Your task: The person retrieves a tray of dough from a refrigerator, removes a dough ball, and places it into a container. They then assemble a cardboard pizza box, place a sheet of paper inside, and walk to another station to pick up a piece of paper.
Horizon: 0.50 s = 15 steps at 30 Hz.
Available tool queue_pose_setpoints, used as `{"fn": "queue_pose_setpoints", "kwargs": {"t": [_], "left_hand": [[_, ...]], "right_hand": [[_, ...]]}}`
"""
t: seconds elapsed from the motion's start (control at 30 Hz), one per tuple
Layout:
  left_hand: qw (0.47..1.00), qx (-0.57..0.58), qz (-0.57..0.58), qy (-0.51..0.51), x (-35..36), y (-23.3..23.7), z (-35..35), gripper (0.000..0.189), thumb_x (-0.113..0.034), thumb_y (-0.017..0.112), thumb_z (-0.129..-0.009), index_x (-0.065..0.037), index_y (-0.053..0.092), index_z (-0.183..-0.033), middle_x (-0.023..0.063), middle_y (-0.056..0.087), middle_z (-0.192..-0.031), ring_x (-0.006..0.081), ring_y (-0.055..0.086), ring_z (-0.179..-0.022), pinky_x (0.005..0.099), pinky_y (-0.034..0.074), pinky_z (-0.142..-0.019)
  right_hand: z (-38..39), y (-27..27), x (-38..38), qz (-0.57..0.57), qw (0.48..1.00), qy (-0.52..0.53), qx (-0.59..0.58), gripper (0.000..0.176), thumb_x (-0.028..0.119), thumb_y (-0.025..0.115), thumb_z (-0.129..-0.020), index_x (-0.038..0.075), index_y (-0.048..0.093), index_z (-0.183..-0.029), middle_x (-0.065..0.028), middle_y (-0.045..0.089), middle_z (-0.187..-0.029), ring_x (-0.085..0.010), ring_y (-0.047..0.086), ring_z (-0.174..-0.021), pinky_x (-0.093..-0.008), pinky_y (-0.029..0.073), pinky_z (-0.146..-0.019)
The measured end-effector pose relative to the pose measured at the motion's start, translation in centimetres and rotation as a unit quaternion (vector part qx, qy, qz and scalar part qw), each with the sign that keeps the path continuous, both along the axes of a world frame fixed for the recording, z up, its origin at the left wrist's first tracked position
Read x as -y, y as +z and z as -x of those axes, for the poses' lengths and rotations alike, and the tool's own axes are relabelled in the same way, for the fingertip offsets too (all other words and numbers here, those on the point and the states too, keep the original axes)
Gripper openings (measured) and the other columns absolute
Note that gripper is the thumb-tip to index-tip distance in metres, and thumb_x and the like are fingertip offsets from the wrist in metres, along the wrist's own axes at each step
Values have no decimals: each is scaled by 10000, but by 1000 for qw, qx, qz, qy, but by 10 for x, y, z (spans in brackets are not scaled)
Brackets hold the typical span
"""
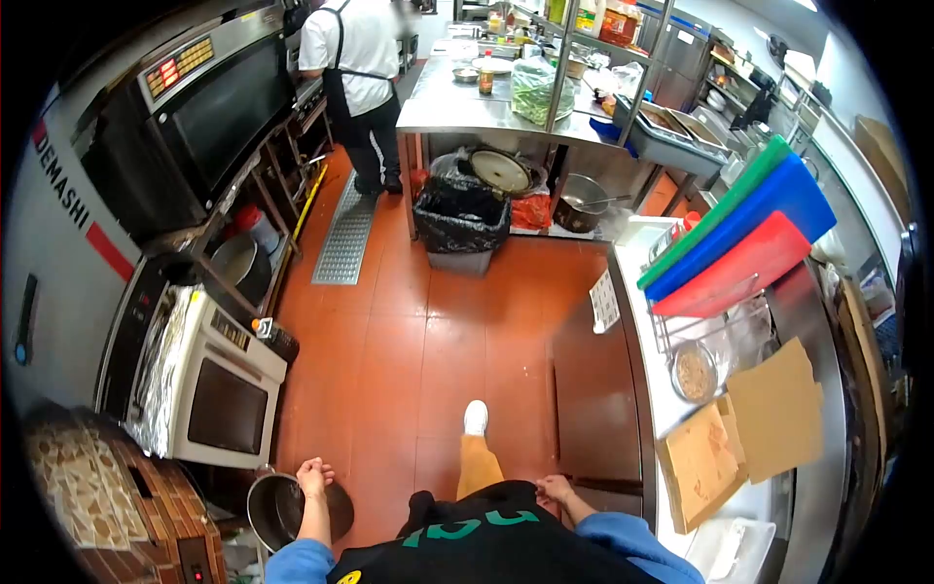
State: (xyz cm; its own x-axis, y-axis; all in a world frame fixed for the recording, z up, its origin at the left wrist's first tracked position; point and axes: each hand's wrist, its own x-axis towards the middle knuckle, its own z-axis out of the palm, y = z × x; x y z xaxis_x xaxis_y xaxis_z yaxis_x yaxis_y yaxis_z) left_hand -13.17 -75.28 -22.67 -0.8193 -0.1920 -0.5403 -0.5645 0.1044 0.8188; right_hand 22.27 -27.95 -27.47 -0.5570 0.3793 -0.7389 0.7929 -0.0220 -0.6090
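Observation:
My left hand (314, 477) hangs in the air at my side, fingers loosely curled, with nothing visible in it. It overlaps the edge of a metal pot (272, 511) that stands low beside me. In front of my black apron (457, 530), my right hand (555, 490) is held close to the cloth. Its fingers are bent together and no object shows in them. One white shoe (476, 419) is stepped forward on the red tile floor (389, 389).
A white microwave (229, 389) and a large oven (224, 117) line the left. To the right, a counter carries cutting boards (739, 224), a bowl (694, 373) and an open pizza box (700, 467). Ahead stand a trash bin (460, 219), a steel table (438, 117) and a person (355, 78).

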Motion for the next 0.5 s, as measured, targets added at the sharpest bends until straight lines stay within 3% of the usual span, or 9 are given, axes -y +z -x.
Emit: {"fn": "queue_pose_setpoints", "kwargs": {"t": [0.03, 0.1, 0.13, 0.17, 0.23, 0.27, 0.33, 0.43, 0.5], "left_hand": [[1000, -5, -2, -4, -19, -2, 11, 148, -187, 545, -928, -42, 573, -937, 104, 635, -723, 168, 605, -515, 269, 472, -411], [996, -7, -91, -18, -63, -12, 20, 140, -180, 552, -925, -42, 569, -933, 117, 638, -735, 189, 610, -527, 285, 487, -423], [996, -9, -89, -27, -82, -17, 18, 140, -180, 552, -925, -42, 569, -933, 117, 638, -735, 189, 610, -527, 285, 487, -423], [993, 58, -93, -54, -104, -22, 10, 149, -193, 552, -925, -45, 570, -929, 118, 640, -735, 199, 611, -531, 306, 489, -426], [971, 193, -98, -98, -132, -34, -10, 169, -220, 552, -925, -53, 573, -919, 122, 644, -735, 219, 612, -538, 348, 493, -433], [966, 225, -64, -108, -142, -31, -11, 178, -229, 549, -924, -53, 574, -918, 123, 648, -744, 221, 617, -545, 356, 494, -437], [972, 216, -38, -87, -144, -52, -7, 176, -218, 534, -923, -46, 573, -922, 120, 637, -736, 224, 622, -561, 363, 500, -449], [988, 153, 12, 22, -125, -77, 16, 182, -203, 525, -926, -27, 568, -929, 110, 613, -704, 220, 606, -541, 353, 497, -441], [987, 128, 17, 94, -130, -55, 34, 201, -197, 525, -925, 0, 562, -935, 103, 587, -669, 230, 611, -533, 352, 496, -431]], "right_hand": [[7, 7, 1, 56, 994, -83, 41, 249, 210, 616, -869, -35, 660, -882, -122, 659, -743, -215, 609, -566, -359, 510, -531], [0, -54, -17, -14, 995, -95, 16, 242, 198, 628, -847, -36, 675, -885, -122, 675, -779, -241, 631, -655, -379, 511, -624], [5, -69, -31, -8, 990, -63, 128, 239, 203, 630, -836, -26, 688, -873, -122, 686, -802, -253, 644, -737, -381, 499, -703], [17, -85, -54, -7, 990, -69, 125, 239, 203, 630, -836, -26, 688, -873, -122, 686, -802, -253, 644, -737, -381, 499, -703], [38, -130, -102, -123, 964, 163, 170, 242, 223, 631, -841, -10, 692, -828, -134, 685, -806, -262, 649, -704, -383, 503, -678], [68, -124, -125, -71, 975, 124, 168, 276, 254, 613, -857, -11, 683, -825, -141, 683, -774, -248, 663, -676, -380, 525, -628], [171, 46, -139, -23, 988, -51, 144, 302, 275, 593, -874, -11, 677, -822, -135, 677, -721, -216, 665, -617, -369, 538, -558], [257, 15, -211, -236, 947, 202, 87, 252, 241, 591, -881, 3, 671, -881, -115, 668, -680, -196, 655, -563, -347, 534, -497], [311, -6, -244, -259, 943, 204, 35, 251, 243, 581, -893, 6, 654, -935, -121, 673, -713, -207, 657, -570, -348, 537, -502]]}}
